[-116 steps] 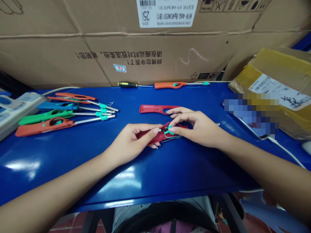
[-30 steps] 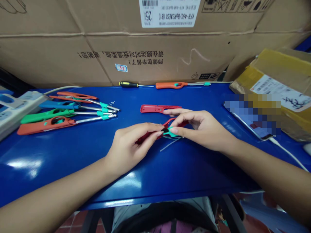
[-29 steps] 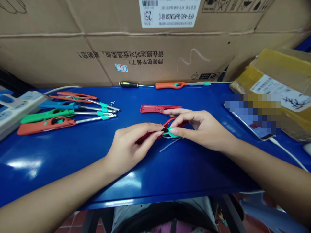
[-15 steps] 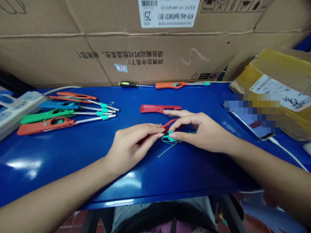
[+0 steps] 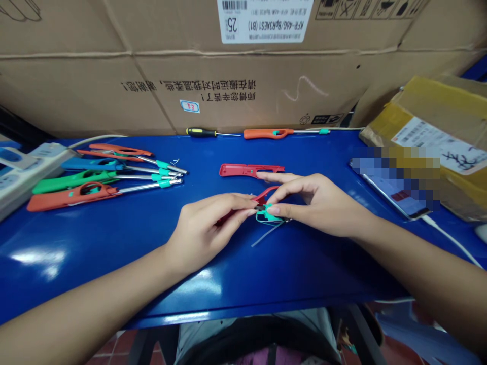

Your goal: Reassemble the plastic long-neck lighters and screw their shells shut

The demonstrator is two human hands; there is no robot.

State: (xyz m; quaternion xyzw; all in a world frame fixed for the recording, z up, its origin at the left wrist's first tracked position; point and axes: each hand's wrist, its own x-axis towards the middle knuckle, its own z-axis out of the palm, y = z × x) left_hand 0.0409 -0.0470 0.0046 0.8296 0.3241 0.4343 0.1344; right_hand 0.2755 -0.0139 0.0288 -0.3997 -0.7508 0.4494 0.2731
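Between thumb and fingertips, my left hand (image 5: 213,220) pinches a small black part (image 5: 260,208) at the left end of a green trigger piece (image 5: 271,213). My right hand (image 5: 319,205) is closed on that green piece with thumb and index finger, its other fingers stretched over the table. A thin, clear tube (image 5: 265,235) and a fine wire trail below the green piece. One red lighter casing half (image 5: 266,193) lies behind, partly hidden by both hands. The other red casing half (image 5: 236,170) lies inner side up, near my right fingertips.
Several long-necked lighters (image 5: 78,196) lie at left beside a power strip (image 5: 36,170). A screwdriver (image 5: 201,133) and an orange lighter (image 5: 266,134) lie along the large carton (image 5: 152,109). At right, a phone (image 5: 391,190) leans on a taped box (image 5: 449,121).
The green piece and my right fingertips have shifted slightly right, showing more of the black part. The clear tube has moved a little right as well. My left hand stays nearly still.
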